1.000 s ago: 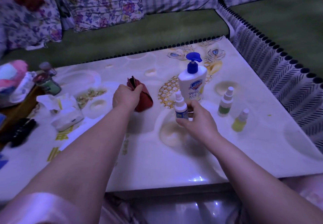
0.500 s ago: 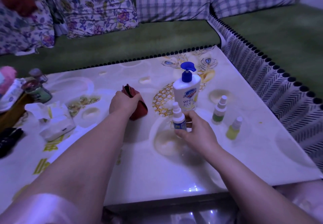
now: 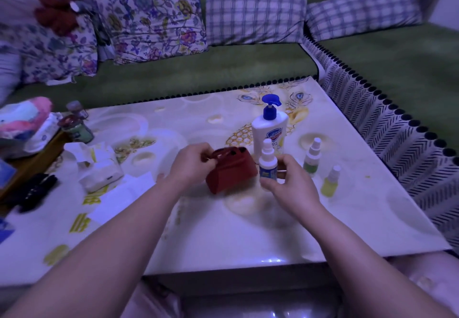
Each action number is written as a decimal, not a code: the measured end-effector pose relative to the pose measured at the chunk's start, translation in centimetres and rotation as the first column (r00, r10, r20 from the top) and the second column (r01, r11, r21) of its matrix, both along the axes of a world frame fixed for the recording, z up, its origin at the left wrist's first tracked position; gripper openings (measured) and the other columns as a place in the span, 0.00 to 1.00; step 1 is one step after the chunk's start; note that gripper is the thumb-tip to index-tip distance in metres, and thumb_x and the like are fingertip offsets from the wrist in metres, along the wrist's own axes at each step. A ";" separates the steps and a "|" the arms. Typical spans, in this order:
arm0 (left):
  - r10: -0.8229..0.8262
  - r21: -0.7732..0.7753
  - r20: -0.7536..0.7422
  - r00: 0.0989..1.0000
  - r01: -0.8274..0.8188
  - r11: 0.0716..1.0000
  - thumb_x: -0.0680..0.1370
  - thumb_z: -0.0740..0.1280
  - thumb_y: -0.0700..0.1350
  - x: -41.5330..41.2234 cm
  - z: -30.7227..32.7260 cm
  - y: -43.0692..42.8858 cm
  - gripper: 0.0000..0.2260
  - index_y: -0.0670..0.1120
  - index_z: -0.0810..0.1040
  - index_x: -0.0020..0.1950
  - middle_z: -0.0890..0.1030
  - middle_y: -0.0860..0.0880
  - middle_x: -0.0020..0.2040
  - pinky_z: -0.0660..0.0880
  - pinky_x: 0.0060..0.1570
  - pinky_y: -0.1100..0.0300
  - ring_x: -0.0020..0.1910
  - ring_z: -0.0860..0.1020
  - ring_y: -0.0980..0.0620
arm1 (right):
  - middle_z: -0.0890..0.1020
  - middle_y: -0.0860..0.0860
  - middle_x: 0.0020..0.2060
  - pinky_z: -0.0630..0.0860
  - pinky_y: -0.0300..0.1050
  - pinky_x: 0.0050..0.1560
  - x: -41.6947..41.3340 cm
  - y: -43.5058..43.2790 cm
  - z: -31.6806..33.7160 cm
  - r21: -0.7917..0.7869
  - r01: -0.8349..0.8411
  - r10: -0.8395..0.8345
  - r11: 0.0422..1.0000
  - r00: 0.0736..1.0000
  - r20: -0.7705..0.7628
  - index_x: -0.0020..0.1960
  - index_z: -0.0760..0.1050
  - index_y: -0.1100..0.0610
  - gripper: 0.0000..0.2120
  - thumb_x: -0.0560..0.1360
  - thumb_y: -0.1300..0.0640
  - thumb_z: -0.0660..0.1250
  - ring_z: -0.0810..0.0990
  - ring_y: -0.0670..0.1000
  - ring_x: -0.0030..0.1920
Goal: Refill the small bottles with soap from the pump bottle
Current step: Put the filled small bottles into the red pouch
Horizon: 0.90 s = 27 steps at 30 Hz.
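A white pump bottle (image 3: 270, 131) with a blue pump stands upright at the middle of the table (image 3: 223, 238). Just in front of it my right hand (image 3: 289, 187) holds a small white spray bottle (image 3: 268, 161) with a blue label, upright. My left hand (image 3: 191, 163) grips the top of a red pouch (image 3: 233, 171) and holds it up beside that bottle. Two more small bottles stand to the right: one with green liquid (image 3: 312, 158), one with yellow liquid (image 3: 330, 181).
A tissue pack (image 3: 99, 168) and loose paper lie left of the pouch. A dark remote (image 3: 34, 191), jars (image 3: 79, 126) and a wooden box edge crowd the far left. Sofa cushions run behind the table; a patterned cloth edge borders the right side.
My left hand has lifted the red pouch and brought it right, next to the small bottle. My right hand keeps its hold on the bottle. The camera has tilted up.
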<state>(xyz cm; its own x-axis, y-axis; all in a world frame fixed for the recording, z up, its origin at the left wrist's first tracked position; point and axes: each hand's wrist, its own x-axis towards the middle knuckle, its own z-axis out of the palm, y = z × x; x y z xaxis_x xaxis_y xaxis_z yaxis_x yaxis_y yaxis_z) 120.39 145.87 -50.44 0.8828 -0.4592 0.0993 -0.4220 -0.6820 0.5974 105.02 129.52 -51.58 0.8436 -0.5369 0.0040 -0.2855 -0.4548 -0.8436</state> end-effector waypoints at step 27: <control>-0.017 -0.106 -0.060 0.998 0.010 0.994 0.78 0.62 0.44 -5.4 -1.3 0.2 0.05 0.49 0.76 0.44 0.83 0.58 0.37 0.74 0.49 0.54 0.46 0.79 0.54 | 0.82 0.47 0.49 0.75 0.53 0.57 0.0 0.1 0.3 0.095 0.095 -0.108 0.991 0.984 0.144 0.58 0.72 0.54 0.19 0.69 0.57 0.74 0.80 0.49 0.52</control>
<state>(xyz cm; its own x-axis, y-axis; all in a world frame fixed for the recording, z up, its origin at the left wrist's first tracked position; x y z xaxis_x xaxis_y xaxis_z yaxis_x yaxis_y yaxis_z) 114.99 146.02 -51.74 0.8825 -0.4608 0.0943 -0.3912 -0.6080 0.6909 105.02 129.58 -51.32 0.7784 -0.6234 0.0743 -0.1951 -0.3528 -0.9151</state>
